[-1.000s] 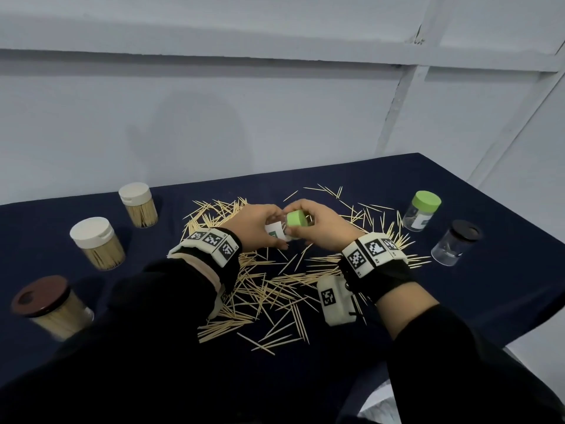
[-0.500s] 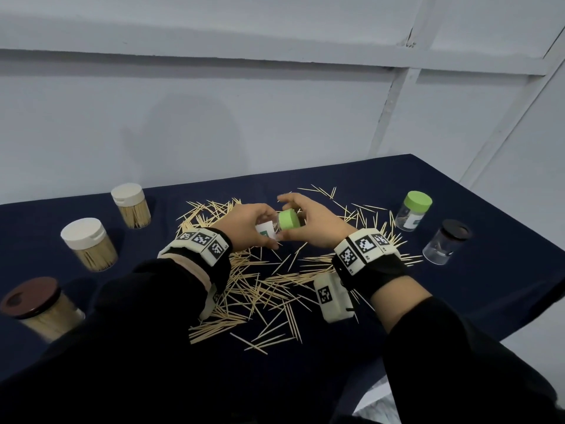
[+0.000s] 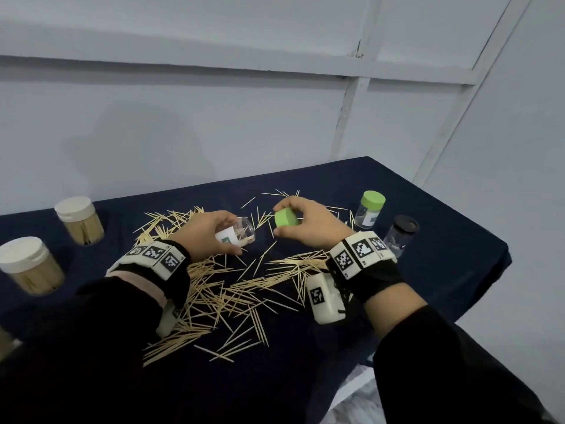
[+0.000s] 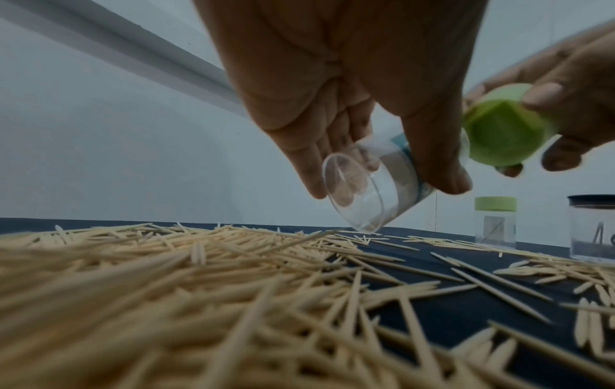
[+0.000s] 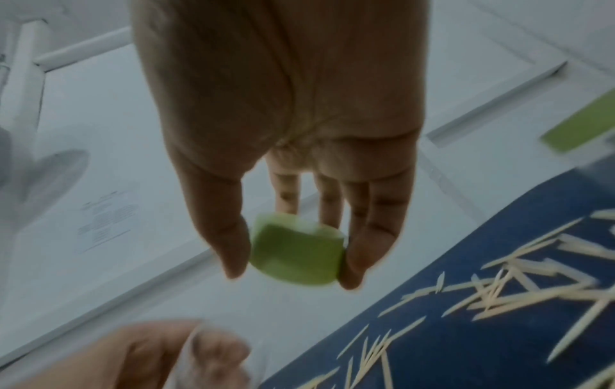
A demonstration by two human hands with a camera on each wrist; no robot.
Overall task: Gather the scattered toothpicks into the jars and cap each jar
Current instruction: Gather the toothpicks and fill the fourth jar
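No word, brand or number can be made out. The held jar (image 3: 237,235) carries a white label (image 3: 227,238) with a small green mark, unreadable. The green-capped jar (image 3: 369,213) at far right has a similar label, too small to read. The wristbands (image 3: 359,251) bear black-and-white square code markers, with tiny illegible characters beside them

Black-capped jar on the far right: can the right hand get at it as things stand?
Probably not yet: the right hand pinches the green cap, so its fingers are taken. The path to the black-capped jar looks free.
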